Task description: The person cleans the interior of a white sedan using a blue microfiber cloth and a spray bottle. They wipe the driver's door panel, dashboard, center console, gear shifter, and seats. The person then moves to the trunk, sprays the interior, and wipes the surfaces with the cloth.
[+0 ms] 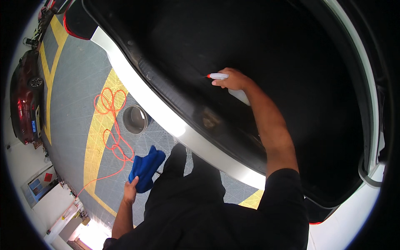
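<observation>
My right hand [233, 79] grips a white spray bottle [240, 96] by its neck, inside the open trunk of a white car. The bottle's red nozzle [208, 76] points left, over the black trunk lining [193, 59]. Part of the bottle is hidden behind my hand and forearm. Down at my left side, outside the car, my left hand [130, 189] holds a blue cloth [145, 170] that hangs in loose folds. Between the two hands runs the white rear bumper [175, 128], and just inside it lies the trunk's black sill trim [159, 79].
A grey bucket [135, 119] stands on the grey and yellow tiled floor beside the bumper. An orange hose [114, 125] lies in loops near it. A dark red car [28, 97] is parked at the far left. The trunk's right edge [370, 93] curves past my right arm.
</observation>
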Available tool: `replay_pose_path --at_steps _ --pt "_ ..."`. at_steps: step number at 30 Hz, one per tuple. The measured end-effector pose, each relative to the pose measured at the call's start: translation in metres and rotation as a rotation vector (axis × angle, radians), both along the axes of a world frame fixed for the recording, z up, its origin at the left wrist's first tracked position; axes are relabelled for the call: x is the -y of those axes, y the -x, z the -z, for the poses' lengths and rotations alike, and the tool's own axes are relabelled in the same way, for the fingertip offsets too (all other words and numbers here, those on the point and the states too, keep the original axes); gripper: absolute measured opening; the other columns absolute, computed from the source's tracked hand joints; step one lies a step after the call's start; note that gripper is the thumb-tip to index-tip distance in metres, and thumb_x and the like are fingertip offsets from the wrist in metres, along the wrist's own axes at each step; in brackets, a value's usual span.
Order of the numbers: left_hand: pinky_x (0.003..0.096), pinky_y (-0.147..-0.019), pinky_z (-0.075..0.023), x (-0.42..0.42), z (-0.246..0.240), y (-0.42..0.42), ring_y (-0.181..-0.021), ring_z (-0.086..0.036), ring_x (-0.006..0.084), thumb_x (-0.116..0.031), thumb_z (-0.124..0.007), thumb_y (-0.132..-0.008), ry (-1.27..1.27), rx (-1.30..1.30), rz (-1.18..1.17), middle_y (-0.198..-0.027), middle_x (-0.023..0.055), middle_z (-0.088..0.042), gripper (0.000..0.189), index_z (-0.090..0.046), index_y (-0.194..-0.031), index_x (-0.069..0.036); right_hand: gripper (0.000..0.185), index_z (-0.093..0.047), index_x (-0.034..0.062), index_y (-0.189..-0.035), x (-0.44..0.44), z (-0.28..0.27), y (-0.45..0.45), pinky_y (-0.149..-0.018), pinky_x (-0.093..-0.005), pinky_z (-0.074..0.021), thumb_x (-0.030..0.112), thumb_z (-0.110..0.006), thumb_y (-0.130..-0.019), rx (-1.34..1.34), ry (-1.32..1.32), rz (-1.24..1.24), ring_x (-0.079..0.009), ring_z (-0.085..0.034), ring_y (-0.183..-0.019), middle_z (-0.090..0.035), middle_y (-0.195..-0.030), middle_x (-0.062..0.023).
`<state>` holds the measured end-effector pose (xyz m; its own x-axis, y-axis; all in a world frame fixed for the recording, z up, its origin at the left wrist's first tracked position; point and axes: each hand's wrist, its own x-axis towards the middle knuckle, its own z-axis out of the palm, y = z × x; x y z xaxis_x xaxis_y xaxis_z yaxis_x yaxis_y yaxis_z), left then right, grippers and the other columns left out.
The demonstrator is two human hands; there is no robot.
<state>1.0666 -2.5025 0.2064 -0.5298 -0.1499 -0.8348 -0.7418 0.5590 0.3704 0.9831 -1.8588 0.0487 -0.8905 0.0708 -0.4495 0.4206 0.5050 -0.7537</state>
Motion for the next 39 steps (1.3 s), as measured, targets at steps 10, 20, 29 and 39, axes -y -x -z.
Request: replay_pose_path --at_steps 10,20,29,39 --pt "0.0341 -0.102 -0.0510 -0.003 0.012 0.024 -0.108 -0.069 0.0194 -0.040 -0.065 -0.103 -0.135 0.011 0.120 -0.122 0.0116 -0.072 0.058 -0.061 -0.137 0.006 0.053 -0.073 0.0149 -0.129 -0.044 -0.063 -0.107 -0.094 -0.0390 -0.0528 0.042 -0.085 -0.086 0.395 0.068 -0.058 -0.0213 -0.071 -0.094 -0.074 -0.099 -0.0043" --pt "0.0312 -0.096 -0.0515 0.021 0.015 0.031 -0.104 -0.067 0.0166 -0.042 -0.068 -0.101 -0.120 0.040 0.163 -0.118 0.0099 -0.072 0.056 -0.065 -0.132 0.005 0.055 -0.073 0.0099 -0.129 -0.072 -0.106 -0.241 -0.100 -0.0409 -0.0520 0.041 -0.085 -0.085 0.632 -0.063 -0.069 -0.0246 -0.070 -0.106 -0.072 -0.119 -0.0097" --pt "0.0307 -0.088 -0.0518 0.021 0.010 0.037 -0.094 -0.067 0.0153 -0.045 -0.067 -0.101 -0.051 -0.031 0.198 -0.109 0.0075 -0.073 0.056 -0.068 -0.127 0.004 0.058 -0.071 0.0090 -0.127 -0.095 -0.130 -0.344 -0.090 -0.0394 -0.0537 0.044 -0.087 -0.084 0.634 -0.306 -0.046 -0.0220 -0.073 -0.088 -0.075 -0.093 -0.0070" --pt "0.0280 -0.085 -0.0495 0.024 0.009 0.047 -0.089 -0.063 0.0126 -0.045 -0.067 -0.101 -0.094 -0.039 0.225 -0.102 0.0044 -0.071 0.052 -0.071 -0.121 0.003 0.072 -0.064 0.0130 -0.143 -0.051 -0.137 -0.297 -0.112 -0.0392 -0.0462 0.053 -0.082 -0.087 0.877 -0.091 0.220 -0.0293 -0.060 -0.132 -0.065 -0.138 -0.0129"
